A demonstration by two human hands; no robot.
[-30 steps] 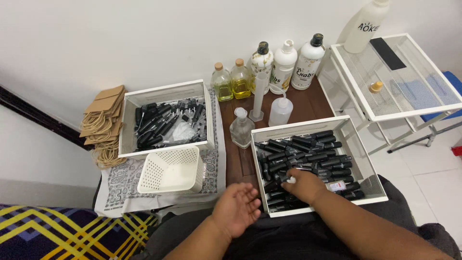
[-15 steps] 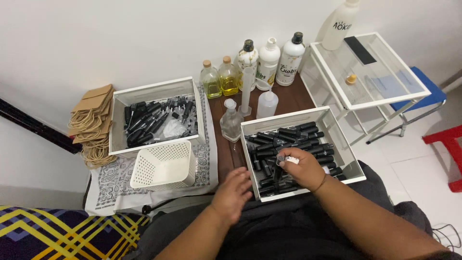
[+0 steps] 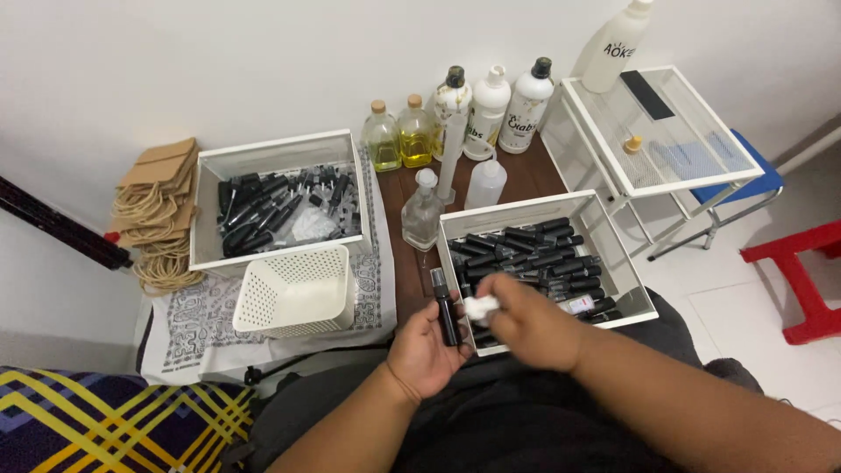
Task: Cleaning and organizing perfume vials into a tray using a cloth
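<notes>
My left hand (image 3: 425, 346) holds a small black spray bottle (image 3: 446, 307) upright in its palm, just left of the near corner of a white box (image 3: 533, 210). That box is filled with several more black bottles (image 3: 534, 254). My right hand (image 3: 526, 322) hovers over the box's near edge, fingers pinched on a small white piece (image 3: 479, 307) right beside the bottle. The motion blurs it, so its shape is unclear.
A second white box (image 3: 272, 158) of black parts sits at the left, with an overturned white perforated basket (image 3: 296, 289) in front. Oil and lotion bottles (image 3: 455, 114) line the wall. Brown paper bags (image 3: 153, 210) lie far left. A white wire rack (image 3: 666, 123) and a red stool (image 3: 802, 280) stand at right.
My right hand came out of the right box toward me with a white piece. My left hand now cradles a black bottle it did not hold before.
</notes>
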